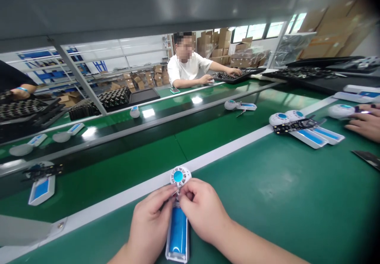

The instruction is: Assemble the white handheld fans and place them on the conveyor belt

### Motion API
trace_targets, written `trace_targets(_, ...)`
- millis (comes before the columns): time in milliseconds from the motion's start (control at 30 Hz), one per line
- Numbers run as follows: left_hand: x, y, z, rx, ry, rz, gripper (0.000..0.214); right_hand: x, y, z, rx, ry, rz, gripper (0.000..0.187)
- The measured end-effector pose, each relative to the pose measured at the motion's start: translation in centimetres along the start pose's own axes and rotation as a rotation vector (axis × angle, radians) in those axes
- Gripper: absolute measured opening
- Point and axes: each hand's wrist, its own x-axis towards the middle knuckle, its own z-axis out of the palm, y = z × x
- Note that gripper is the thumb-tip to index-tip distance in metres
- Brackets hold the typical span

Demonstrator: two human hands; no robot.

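Note:
A white handheld fan (178,175) with a round head and an open handle lies on the green bench in front of me. A blue battery (178,230) fills the lower handle. My left hand (152,216) is closed at the left of the fan's neck, thumb and fingers pinching there. From the right, my right hand (204,208) is closed too, its fingertips pinching at the same neck just below the head. Whatever small part sits between the right fingertips is hidden by the fingers.
Two fans (311,136) with a dark circuit board (293,125) across them lie right of centre. A green conveyor (142,153) carries several more fans. Another person's hand (365,123) is at the right edge. A person in white (190,72) works opposite. A grey shelf (148,6) hangs overhead.

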Motion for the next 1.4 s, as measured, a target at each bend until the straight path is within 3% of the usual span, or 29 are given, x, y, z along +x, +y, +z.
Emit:
trace_targets(333, 0.0, -0.4, -0.3, 0.133, -0.048, 0.242, 0.03, 0.0, -0.2, 0.0, 0.113, -0.012, 0.154, 0.018)
trace_targets(533, 0.3, -0.3, -0.7, 0.212, -0.098, 0.314, 0.031, -0.2, 0.2, 0.4, 0.12, 0.028, 0.16, 0.018)
trace_targets(667, 0.3, 0.0, -0.8, 0.174, -0.139, 0.344, 0.037, -0.3, 0.2, 0.7, 0.185, -0.02, 0.212, 0.017)
trace_targets(767, 0.5, 0.4, -0.3, 0.049, -0.123, 0.149, 0.028, -0.1, -0.2, 0.5, 0.157, -0.045, 0.226, 0.018)
trace_targets(867, 1.5, 0.1, -0.8, -0.123, -0.101, -0.303, 0.014, 0.6, -0.5, -0.2, 0.08, -0.008, 0.169, 0.014)
trace_targets(967, 4.7, -1.7, -3.8, -0.132, 0.0, -0.705, 0.034, 1.6, -0.3, -1.3, 0.028, 0.131, 0.068, 0.012)
trace_targets(1033, 8.5, -2.8, -6.5, 0.108, 0.117, -0.747, 0.036, 2.2, 0.1, -2.0, -0.001, 0.211, 0.033, 0.014)
trace_targets(1100, 13.2, -2.8, -8.1, 0.522, 0.136, -0.546, 0.045, 2.7, 0.5, -2.4, -0.004, 0.241, 0.028, 0.016)
trace_targets(1133, 15.4, -2.4, -7.9, 0.651, 0.113, -0.457, 0.052, 2.8, 0.6, -2.5, -0.014, 0.234, 0.018, 0.016)
trace_targets(1167, 17.4, -1.6, -7.1, 0.716, 0.055, -0.345, 0.056, 2.9, 0.7, -2.7, -0.041, 0.218, 0.0, 0.016)
trace_targets(1233, 20.5, 0.3, -3.0, 0.687, -0.115, -0.191, 0.047, 2.9, 0.6, -2.9, -0.153, 0.169, -0.056, 0.017)
trace_targets(1300, 22.5, 2.1, 3.4, 0.644, -0.247, -0.109, 0.029, 2.9, 0.5, -2.9, -0.298, 0.125, -0.101, 0.018)
trace_targets(1400, 24.7, 4.0, 14.0, 0.644, -0.378, -0.018, 0.028, 3.5, 0.7, -2.0, -0.419, 0.066, -0.065, 0.02)
